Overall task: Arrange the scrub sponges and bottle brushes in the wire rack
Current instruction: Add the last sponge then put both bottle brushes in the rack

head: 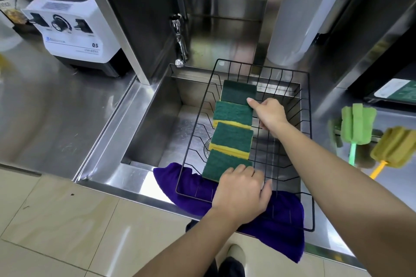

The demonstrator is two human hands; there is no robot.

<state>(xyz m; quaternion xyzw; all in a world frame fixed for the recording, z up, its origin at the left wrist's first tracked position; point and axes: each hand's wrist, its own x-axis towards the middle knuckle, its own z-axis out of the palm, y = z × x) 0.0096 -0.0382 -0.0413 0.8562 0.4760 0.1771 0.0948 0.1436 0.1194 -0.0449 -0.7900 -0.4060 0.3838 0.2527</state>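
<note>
Your left hand (242, 191) lay palm-down, grip loosely curled over the nearest scrub sponge (222, 165), while your right hand (269, 114) reached across the wire rack (309, 141), grip pinching another sponge's (233, 113) edge.

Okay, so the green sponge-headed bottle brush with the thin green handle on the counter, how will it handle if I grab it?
The green sponge-headed bottle brush probably feels light and top-heavy: bulky foam head, thin handle. The foam likely squashes, so gripping the handle seems steadier.

Four scrub sponges (234, 128) are lying in one wire rack (309, 141) — a single row along its left side. Two bottle brushes (358, 126) are sitting at the counter's right edge — one green, one yellow. One purple cloth (281, 227) is hanging over the sink's front edge.
</note>
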